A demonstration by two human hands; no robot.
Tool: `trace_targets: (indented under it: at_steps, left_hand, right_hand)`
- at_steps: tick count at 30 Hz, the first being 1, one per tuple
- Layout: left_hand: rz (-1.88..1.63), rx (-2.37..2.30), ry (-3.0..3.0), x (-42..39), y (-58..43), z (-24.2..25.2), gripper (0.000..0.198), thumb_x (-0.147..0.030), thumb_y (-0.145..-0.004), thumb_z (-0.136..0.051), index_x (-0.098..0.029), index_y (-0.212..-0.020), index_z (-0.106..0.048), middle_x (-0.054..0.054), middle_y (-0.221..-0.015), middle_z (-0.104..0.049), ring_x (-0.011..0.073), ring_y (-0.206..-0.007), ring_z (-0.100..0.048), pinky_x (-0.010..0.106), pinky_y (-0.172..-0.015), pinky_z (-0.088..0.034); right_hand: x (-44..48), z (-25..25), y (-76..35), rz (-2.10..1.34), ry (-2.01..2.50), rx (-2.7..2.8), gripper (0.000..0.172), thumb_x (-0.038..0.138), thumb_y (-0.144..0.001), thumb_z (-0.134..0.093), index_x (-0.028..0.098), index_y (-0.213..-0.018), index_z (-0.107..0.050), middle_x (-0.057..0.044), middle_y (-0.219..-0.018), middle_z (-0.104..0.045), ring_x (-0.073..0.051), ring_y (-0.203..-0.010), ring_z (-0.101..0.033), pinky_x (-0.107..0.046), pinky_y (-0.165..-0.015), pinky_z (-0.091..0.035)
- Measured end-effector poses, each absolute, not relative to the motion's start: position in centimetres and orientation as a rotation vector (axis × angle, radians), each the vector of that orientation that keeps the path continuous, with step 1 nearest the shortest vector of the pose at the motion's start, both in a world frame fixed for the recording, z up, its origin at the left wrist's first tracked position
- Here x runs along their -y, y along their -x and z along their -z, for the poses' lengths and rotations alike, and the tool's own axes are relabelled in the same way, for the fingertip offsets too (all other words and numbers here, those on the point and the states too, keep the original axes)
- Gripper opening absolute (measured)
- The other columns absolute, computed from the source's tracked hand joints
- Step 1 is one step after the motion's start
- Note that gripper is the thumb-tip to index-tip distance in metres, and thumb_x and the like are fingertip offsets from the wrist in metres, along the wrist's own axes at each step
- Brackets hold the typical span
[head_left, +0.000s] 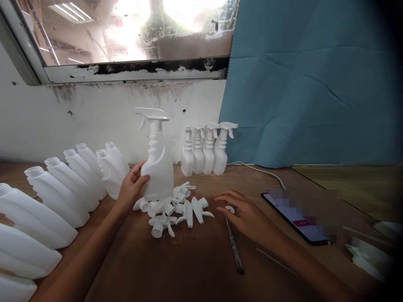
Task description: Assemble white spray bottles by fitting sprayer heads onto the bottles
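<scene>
Spray bottle was in the left hand, upright with a slight lean, behind the near edge of the loose trigger heads on the counter. Couldn't tell whether its base touched the counter or hung just above it.

Handling: looked like thin white plastic, probably empty, so light. Walls likely give a bit under a hard squeeze; the head and collar looked stiffer. Smooth skin — could slip or twist in a loose grip. Not fragile, I'd guess, but top-heavy with the trigger head on. Best hold: around the wide lower body, or the ribbed neck if it needs to resist turning. I'd avoid lifting by the trigger lever, which stuck out to the left and looked like the weak part.

Left hand: fingers closed on the lower left side of the body, thumb across the near face, the rest partly hidden behind. Forearm reached up from bottom left, past the row of open bottles.

Right hand: fingers spread and slightly bent, pointing left, nothing visibly gripped. It sat over the top end of a thin metal tool — contact unclear. Forearm came in low from bottom right, phone just beyond it. Four capped bottles stood by the wall.
</scene>
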State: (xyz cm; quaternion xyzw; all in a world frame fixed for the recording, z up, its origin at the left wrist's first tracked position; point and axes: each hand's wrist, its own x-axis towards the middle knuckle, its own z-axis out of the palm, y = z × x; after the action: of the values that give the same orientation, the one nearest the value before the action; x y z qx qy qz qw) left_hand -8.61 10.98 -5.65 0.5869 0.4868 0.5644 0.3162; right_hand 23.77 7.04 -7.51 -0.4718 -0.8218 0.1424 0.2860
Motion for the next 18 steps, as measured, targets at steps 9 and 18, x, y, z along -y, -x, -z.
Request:
trace_targets:
  at_steps: [9, 18]
  left_hand:
    - [-1.454, -1.704, -1.594, -23.3, 2.6, 9.1, 0.034, -0.034, -0.094, -0.061, -0.016, -0.122, -0.057, 0.009, -0.122, -0.060, 0.0229, -0.105, -0.062, 0.044, -0.089, -0.054]
    - [-1.354, -1.776, -1.665, -25.9, 0.3, 10.9, 0.035, -0.034, -0.094, -0.061, -0.016, -0.123, -0.056, 0.009, -0.122, -0.060, 0.0224, -0.103, -0.063, 0.043, -0.087, -0.055]
  right_hand:
    - [-9.3, 10.7, -26.3, -0.264, 1.458, 2.319, 0.019, 0.013, -0.086, -0.054, 0.018, -0.088, -0.073, -0.009, -0.091, -0.067, -0.026, -0.091, -0.063, -0.041, -0.084, -0.050]
    - [-9.5, 10.9, -26.5, -0.271, 1.505, 2.372, 0.024, 0.007, -0.084, -0.053, 0.016, -0.093, -0.074, -0.010, -0.096, -0.070, -0.024, -0.095, -0.064, -0.035, -0.088, -0.049]
